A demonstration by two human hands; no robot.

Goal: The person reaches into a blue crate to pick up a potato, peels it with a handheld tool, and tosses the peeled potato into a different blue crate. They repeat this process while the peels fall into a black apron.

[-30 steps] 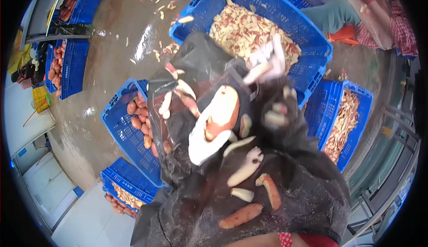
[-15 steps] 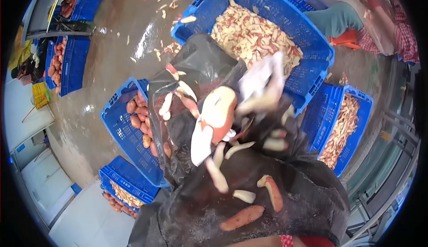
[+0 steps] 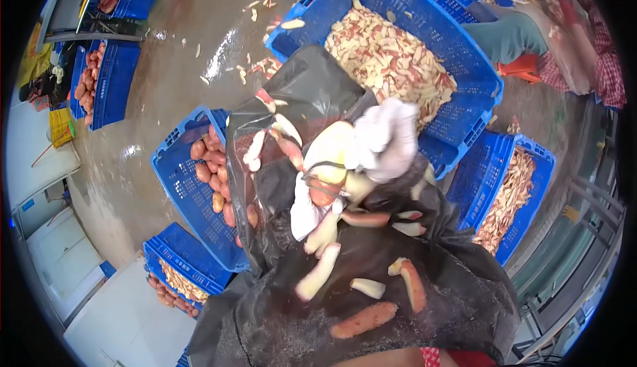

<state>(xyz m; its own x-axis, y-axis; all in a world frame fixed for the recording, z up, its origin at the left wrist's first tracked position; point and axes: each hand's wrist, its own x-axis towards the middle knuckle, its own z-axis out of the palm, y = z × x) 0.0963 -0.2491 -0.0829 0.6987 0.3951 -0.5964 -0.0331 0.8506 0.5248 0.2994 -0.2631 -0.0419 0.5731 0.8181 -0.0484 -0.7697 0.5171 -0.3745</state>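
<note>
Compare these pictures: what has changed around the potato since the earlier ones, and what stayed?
The right hand has moved down the picture to the potato, which a dark edge now crosses. A reddish peel strip now shows below that hand. Unchanged: the left hand holds the potato; the big crate stands beyond.

The potato (image 3: 330, 147) is yellow and red, gloves (image 3: 390, 131) white.

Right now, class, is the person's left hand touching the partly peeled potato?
Touching: in the head view, the gloved left hand cups the lower, red-skinned end of the potato, with no gap showing.
</note>
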